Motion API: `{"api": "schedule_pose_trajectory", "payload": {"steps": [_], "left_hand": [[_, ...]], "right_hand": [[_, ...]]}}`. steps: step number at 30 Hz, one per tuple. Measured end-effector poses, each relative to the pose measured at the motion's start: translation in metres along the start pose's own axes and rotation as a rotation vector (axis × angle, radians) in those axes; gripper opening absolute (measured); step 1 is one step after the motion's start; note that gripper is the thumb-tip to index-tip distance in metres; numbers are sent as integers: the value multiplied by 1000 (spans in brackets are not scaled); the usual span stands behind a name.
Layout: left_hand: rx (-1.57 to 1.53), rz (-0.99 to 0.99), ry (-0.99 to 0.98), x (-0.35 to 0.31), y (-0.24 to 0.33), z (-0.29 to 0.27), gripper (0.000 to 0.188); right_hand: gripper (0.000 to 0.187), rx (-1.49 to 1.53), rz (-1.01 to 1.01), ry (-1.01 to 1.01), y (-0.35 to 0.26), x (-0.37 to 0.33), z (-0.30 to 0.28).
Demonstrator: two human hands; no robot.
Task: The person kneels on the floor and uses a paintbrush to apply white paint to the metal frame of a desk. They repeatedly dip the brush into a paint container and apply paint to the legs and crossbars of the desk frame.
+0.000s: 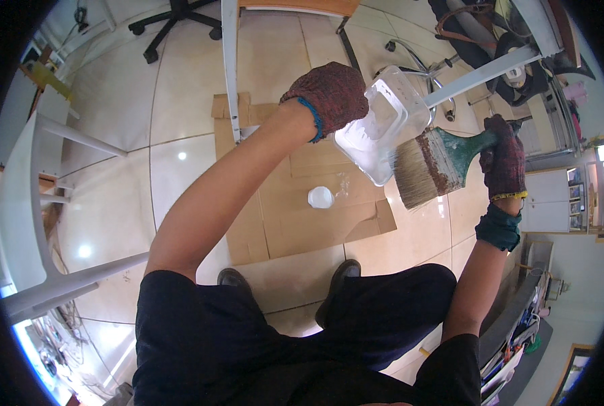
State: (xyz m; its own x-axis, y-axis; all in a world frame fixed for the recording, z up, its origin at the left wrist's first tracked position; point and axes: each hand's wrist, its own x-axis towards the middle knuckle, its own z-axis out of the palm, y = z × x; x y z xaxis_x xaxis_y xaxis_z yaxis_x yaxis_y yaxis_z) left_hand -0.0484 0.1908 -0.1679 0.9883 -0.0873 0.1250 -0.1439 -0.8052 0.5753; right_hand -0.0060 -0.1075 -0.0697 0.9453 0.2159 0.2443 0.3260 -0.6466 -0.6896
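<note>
My left hand (328,101), in a dark red knit glove with a blue cuff, is closed on the side of a translucent plastic tub (418,101) with white paint inside. The tub is tilted in the air. In a similar glove with a yellow cuff, my right hand (505,157) grips the green handle of a wide paintbrush (427,168). Its pale bristles point left, beside the tub's right edge; whether they touch it I cannot tell. Below, a small round white lid or cup (321,197) rests on flattened cardboard (302,233), near white smears.
A white metal frame has an upright leg (230,68) beyond my left arm and a bar (484,76) behind the tub. A white chair (28,223) stands at left. Wheeled chair bases, one black (178,24) and one chrome (427,73), are farther off. Tiles surround the cardboard.
</note>
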Motion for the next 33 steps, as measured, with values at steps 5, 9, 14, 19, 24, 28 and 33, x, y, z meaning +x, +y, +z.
{"api": "schedule_pose_trajectory", "payload": {"steps": [5,9,14,19,24,28,33], "left_hand": [[7,75,75,3,-11,7,34],[7,64,72,5,-11,7,35],[-18,44,80,0,1,-4,29],[-7,14,46,3,-1,-3,28],[14,94,100,4,-10,5,35],[18,61,74,4,-8,2,35],[14,56,67,3,-6,-3,31]], "right_hand": [[22,182,111,-20,2,3,-5],[29,162,44,-35,14,7,-15],[40,107,35,15,29,12,-24],[39,97,41,-9,18,8,-22],[37,-41,-71,-10,15,6,-16],[40,-235,-249,21,41,12,-29],[46,-278,-206,26,39,12,-31]]}}
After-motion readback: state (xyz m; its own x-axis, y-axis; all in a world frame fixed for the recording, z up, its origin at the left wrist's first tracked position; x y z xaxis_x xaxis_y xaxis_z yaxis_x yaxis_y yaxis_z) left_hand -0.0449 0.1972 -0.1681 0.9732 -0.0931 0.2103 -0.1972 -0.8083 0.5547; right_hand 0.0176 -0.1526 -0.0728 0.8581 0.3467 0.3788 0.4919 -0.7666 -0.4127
